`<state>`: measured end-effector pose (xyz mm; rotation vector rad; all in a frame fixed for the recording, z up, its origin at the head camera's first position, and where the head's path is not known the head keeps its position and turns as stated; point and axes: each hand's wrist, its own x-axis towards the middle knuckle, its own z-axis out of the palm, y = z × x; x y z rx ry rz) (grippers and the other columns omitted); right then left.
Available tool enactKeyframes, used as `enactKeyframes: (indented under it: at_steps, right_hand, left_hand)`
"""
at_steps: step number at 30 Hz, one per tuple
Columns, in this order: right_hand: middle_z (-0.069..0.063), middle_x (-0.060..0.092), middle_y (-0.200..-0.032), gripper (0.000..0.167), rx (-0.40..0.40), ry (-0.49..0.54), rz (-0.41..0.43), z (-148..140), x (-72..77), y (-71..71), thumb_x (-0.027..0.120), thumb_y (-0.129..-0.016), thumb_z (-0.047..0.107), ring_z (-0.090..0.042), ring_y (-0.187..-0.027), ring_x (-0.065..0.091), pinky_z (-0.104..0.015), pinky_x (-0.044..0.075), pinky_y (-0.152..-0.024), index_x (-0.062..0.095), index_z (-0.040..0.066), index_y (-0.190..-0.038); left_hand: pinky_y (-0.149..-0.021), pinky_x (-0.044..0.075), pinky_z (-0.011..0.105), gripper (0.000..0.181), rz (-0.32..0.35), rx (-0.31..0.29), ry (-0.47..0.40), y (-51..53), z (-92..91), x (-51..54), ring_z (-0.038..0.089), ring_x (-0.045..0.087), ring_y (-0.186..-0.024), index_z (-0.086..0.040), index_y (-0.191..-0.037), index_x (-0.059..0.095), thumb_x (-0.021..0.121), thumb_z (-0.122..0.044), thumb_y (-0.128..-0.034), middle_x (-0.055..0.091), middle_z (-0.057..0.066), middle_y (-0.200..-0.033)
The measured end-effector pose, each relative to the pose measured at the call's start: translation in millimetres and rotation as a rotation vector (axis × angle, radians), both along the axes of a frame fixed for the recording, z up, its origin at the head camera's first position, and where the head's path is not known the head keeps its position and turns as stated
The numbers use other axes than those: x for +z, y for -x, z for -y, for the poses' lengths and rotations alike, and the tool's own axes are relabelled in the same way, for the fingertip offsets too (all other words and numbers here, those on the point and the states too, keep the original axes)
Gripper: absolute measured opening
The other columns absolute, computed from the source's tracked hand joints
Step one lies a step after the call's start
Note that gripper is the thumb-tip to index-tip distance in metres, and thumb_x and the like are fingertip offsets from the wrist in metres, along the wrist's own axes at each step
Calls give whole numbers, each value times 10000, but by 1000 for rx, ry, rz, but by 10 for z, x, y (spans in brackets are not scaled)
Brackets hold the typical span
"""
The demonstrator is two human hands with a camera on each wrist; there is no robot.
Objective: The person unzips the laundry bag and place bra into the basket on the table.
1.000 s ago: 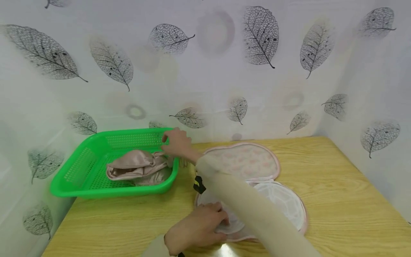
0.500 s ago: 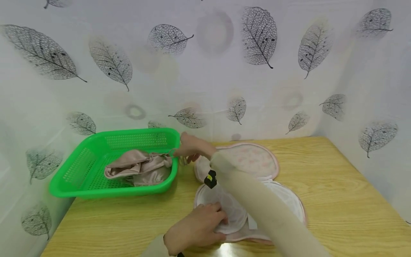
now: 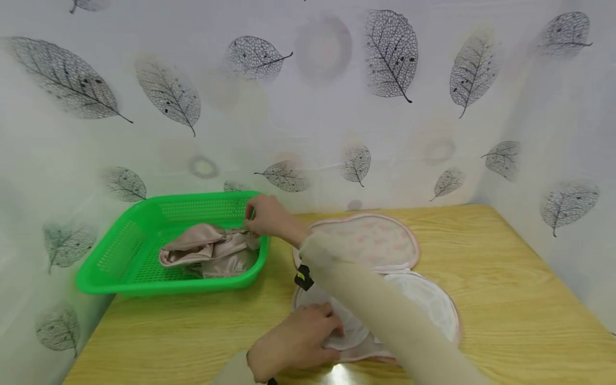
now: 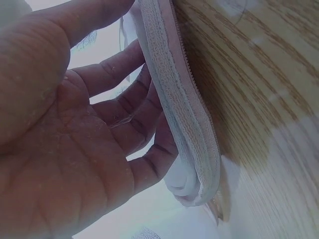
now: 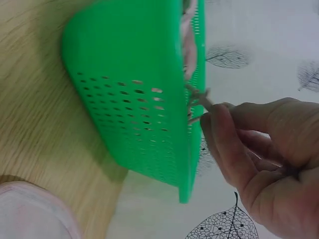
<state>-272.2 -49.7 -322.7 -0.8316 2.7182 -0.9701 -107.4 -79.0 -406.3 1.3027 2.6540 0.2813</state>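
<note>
A dusty-pink satin bra (image 3: 197,243) lies bunched in the green plastic basket (image 3: 159,289). At the basket's right rim my right hand (image 3: 268,215) pinches a thin strap (image 5: 202,98) of it between thumb and fingers; most of the bra is still down in the basket. A pink-and-white zip laundry bag (image 3: 372,240) is spread open on the table, with round white mesh compartments (image 3: 421,299) in its near half. My left hand (image 3: 300,334) rests on the bag's near left part. In the left wrist view its fingertips disappear behind the zippered rim (image 4: 187,112).
The wooden table (image 3: 510,299) carries the basket at back left and the bag at centre. A leaf-printed cloth (image 3: 317,117) hangs behind and at both sides. My right forearm (image 3: 385,305) crosses over the bag and hides part of it.
My right hand moved right, just outside the basket rim, then came back left over it with the strap. The bra shifted slightly. My left hand has kept its place.
</note>
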Motion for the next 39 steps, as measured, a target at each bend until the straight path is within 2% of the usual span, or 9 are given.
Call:
enactKeyframes:
  at_steps: [2, 4, 9, 11, 16, 21, 31, 35, 39]
  right_hand:
    - [-47, 759, -835, 101, 28, -79, -48, 13, -53, -7, 710, -941, 132, -89, -618, 631, -178, 492, -595, 763, 54, -907]
    - [-50, 758, -801, 129, 58, -111, -81, 5, -90, -10, 739, -928, 148, -66, -592, 558, -185, 473, -596, 786, 53, -856]
    - [-79, 776, -828, 124, 72, -73, -132, -128, -81, 37, 722, -938, 143, -63, -556, 593, -190, 498, -637, 793, 53, -892]
    - [-84, 778, -874, 120, 65, -52, -117, -231, -32, 65, 695, -954, 134, -101, -594, 654, -194, 520, -656, 783, 55, -936]
    - [-105, 754, -933, 117, 37, 2, -29, -623, 61, 132, 667, -959, 111, -210, -695, 714, -225, 565, -623, 755, 38, -982]
    - [-113, 746, -919, 124, -34, 5, -12, -1146, 3, 214, 675, -944, 123, -200, -676, 685, -252, 569, -596, 761, 44, -986]
    - [-139, 775, -971, 185, -196, -146, 46, -2133, -336, 225, 682, -936, 159, -180, -610, 675, -285, 565, -572, 765, 34, -1045]
    - [-186, 766, -1018, 223, -204, -191, 68, -2420, -456, 153, 683, -940, 172, -221, -596, 671, -287, 544, -554, 747, 6, -1076]
    - [-231, 749, -1047, 263, -195, -216, 109, -2686, -537, 52, 678, -945, 165, -262, -598, 667, -291, 530, -539, 720, -36, -1109]
  left_hand:
    - [-816, 481, 237, 228, 27, -2, -6, 2, -5, -4, 40, 575, -914, -266, -1060, 711, 743, -413, -889, 599, -117, -1014]
    - [-792, 465, 227, 217, 43, -4, -9, 3, -2, -7, 25, 556, -892, -270, -1059, 710, 737, -411, -897, 587, -123, -1009]
    - [-795, 462, 217, 230, 2, -11, -7, 12, 10, -5, 13, 532, -865, -259, -1045, 707, 757, -407, -875, 576, -131, -975]
    - [-787, 457, 212, 245, 5, -6, -1, 20, 19, 2, 10, 518, -860, -255, -1046, 704, 762, -415, -870, 569, -133, -963]
    - [-744, 426, 208, 325, 98, 35, 28, 19, 65, 13, 5, 481, -861, -287, -1086, 681, 787, -470, -840, 543, -149, -984]
    - [-764, 449, 233, 386, 124, 62, 67, 1, 116, -2, 22, 494, -879, -327, -1132, 664, 829, -422, -796, 552, -151, -1035]
    - [-712, 392, 212, 314, -7, 59, -2, -36, 255, -74, 37, 494, -852, -305, -1100, 676, 801, -312, -812, 557, -132, -1017]
    - [-714, 387, 215, 290, -47, 59, -11, -27, 261, -109, 42, 517, -908, -288, -1080, 666, 796, -306, -821, 551, -121, -1000]
    - [-712, 390, 221, 297, -36, 69, -8, -18, 255, -112, 41, 513, -904, -285, -1080, 659, 798, -290, -818, 548, -125, -996]
